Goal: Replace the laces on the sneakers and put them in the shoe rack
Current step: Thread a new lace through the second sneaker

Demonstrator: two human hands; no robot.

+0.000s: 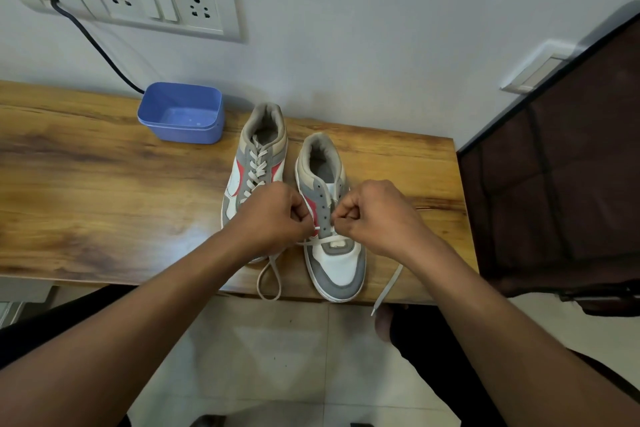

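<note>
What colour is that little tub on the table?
The tub is plain blue, with no pattern. The head view shows it best.

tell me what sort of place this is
Probably a room in a home: a wooden table against a plain wall, a household socket panel above it, and a tiled floor below.

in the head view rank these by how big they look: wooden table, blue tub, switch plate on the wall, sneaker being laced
1. wooden table, by far the largest
2. switch plate and sneaker being laced: they look about alike, so not ranked
3. blue tub, smallest
</note>
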